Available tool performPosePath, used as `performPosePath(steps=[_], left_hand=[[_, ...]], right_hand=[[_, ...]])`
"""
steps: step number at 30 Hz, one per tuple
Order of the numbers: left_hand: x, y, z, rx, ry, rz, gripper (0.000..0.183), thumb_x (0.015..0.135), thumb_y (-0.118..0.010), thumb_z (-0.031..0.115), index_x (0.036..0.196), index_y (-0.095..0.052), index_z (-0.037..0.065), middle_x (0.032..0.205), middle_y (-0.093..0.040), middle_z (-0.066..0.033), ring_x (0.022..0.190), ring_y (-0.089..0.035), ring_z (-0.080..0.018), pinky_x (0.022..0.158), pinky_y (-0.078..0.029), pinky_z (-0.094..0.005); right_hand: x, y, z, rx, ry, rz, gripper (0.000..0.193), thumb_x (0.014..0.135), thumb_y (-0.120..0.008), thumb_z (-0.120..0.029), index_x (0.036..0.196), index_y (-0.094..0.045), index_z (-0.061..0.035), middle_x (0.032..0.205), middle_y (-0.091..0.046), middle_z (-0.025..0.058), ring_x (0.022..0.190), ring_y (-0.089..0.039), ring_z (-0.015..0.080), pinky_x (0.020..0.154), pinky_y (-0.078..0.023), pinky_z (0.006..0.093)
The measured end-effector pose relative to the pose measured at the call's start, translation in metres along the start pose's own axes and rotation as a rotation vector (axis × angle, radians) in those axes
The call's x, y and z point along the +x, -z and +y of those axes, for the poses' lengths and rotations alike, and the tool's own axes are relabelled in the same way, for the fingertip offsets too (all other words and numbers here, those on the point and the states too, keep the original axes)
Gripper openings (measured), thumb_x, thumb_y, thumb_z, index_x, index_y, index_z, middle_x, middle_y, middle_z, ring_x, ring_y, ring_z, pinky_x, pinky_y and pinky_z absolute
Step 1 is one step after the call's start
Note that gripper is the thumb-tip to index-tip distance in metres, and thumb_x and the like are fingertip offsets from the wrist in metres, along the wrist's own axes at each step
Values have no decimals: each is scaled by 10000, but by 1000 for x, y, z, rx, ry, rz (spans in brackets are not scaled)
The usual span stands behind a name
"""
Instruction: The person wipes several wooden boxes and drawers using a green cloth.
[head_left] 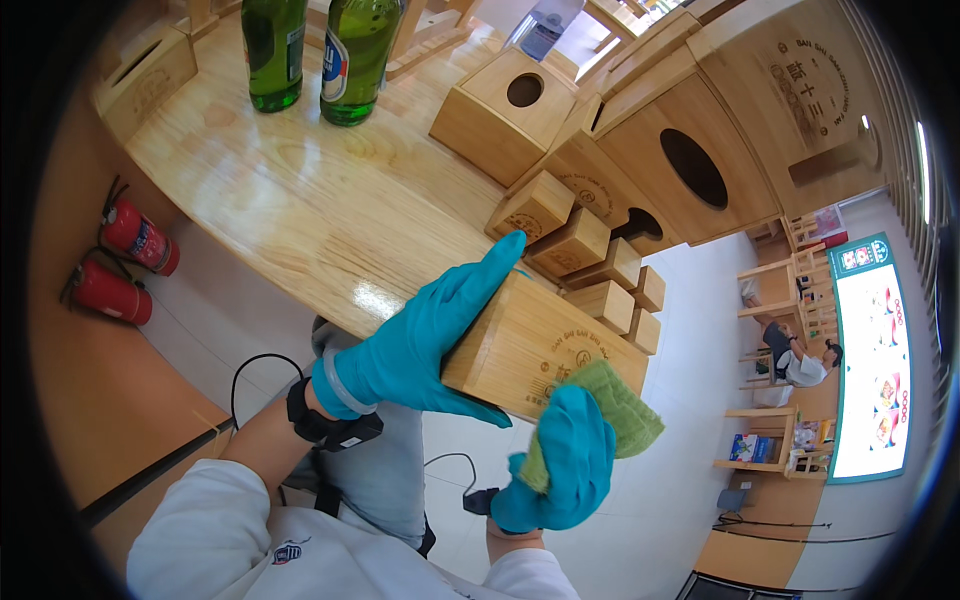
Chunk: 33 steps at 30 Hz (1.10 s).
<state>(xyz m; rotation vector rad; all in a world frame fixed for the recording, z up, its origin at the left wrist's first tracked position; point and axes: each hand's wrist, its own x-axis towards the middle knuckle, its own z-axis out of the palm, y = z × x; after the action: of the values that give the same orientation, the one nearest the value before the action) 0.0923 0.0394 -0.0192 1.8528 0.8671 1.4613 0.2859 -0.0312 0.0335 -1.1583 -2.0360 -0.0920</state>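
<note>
A pale wooden box (530,335) with dark printing on its face is tilted at the table's near edge. My left hand (415,345), in a teal rubber glove, grips its left end, with thumb and fingers on opposite sides. Wearing a matching glove, my right hand (568,465) is closed around a folded green cloth (625,408). The cloth presses against the lower right part of the box's printed face. Just beyond the box stand several small wooden blocks or boxes (570,243). Part of the cloth is hidden under my right fingers.
Two green glass bottles (355,65) stand on the wooden table (300,190). Wooden boxes with round holes (485,120) and a clear plastic bottle (548,28) are farther back. Red fire extinguishers (140,237) stand at left. A seated person (800,362) is far right, near a lit screen (872,370).
</note>
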Motion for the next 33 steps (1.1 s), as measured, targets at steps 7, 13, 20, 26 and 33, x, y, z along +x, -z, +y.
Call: performPosePath(steps=[7, 13, 20, 26, 33], left_hand=[[-3, 0, 4, -43, 87, -24, 1424, 599, -967, 440, 1619, -51, 58, 1500, -406, -211, 1299, -468, -417, 1124, -369, -479], [-4, 2, 3, -116, 91, -6, 1408, 614, -971, 390, 1621, -43, 62, 1468, -450, -190, 1334, -460, -377, 1143, -350, -464], [-26, -7, -6, -424, 53, 56, 1443, 589, -993, 267, 1622, -1, 85, 1487, -439, -155, 1389, -422, -309, 1161, -338, -451], [-51, -13, 5, -359, -39, 18, 1413, 609, -993, 267, 1622, -23, 94, 1539, -382, -163, 1408, -404, -309, 1160, -339, -443], [-45, -4, 20, -244, -126, -2, 1214, 658, -960, 275, 1601, -214, 113, 1618, -287, -185, 1440, -376, -358, 1179, -318, -488]], right_hand=[[-71, 4, 29, 299, -464, 545, 377, 1024, -479, -272, 1215, -632, 15, 939, -666, 123, 962, -651, 248, 849, -542, 368], [-82, 5, 11, 654, -1092, 250, 573, 966, -520, -133, 1517, -416, -11, 787, -553, 44, 640, -626, 184, 567, -581, 327], [-104, -38, 9, 1004, -1035, 173, 759, 956, -676, -318, 1541, -327, 15, 1054, -632, 137, 974, -679, 259, 836, -564, 361], [-113, -41, 8, 944, -1118, 342, 585, 965, -675, -329, 1404, -485, 8, 1187, -645, 110, 1049, -615, 208, 889, -516, 333], [-82, -16, -15, 729, -1038, 600, 229, 968, -635, -112, 1180, -606, -29, 964, -688, 67, 731, -620, 121, 647, -528, 265]])
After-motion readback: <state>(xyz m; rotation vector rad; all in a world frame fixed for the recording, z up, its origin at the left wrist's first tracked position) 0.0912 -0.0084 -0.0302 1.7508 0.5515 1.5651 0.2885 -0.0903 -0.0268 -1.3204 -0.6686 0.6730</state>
